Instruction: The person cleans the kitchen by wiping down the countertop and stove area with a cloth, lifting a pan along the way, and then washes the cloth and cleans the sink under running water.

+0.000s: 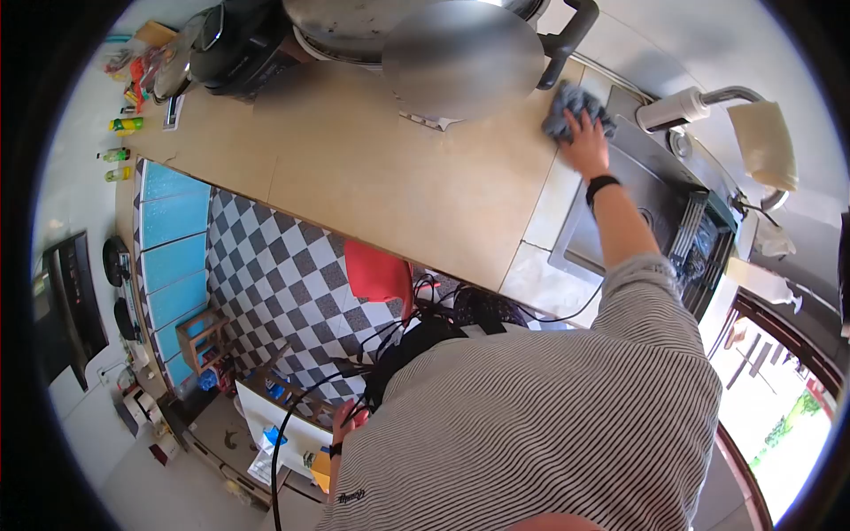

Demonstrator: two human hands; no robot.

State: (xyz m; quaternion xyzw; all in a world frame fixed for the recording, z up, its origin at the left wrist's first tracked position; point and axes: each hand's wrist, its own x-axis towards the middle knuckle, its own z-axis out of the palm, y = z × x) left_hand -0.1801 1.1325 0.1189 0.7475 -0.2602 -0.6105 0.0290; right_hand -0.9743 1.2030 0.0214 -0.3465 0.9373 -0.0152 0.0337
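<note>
My right hand [584, 147] presses on a crumpled grey cloth [558, 117] at the back of the tan countertop [398, 186], beside the rim of the metal sink [584, 234]. Its fingers spread over the bunched cloth, and a black band circles the wrist. At the lower left, my left hand [349, 416] hangs low near my waist, beside black cables. The fingers there are small and partly hidden, so their grip cannot be made out.
A large pot with a black handle [571, 40] stands at the back, next to a black cooker [235, 53]. Over the sink are a white tap filter [673, 109] and a hanging cloth [763, 146]. A red chair [376, 270] stands below the counter edge.
</note>
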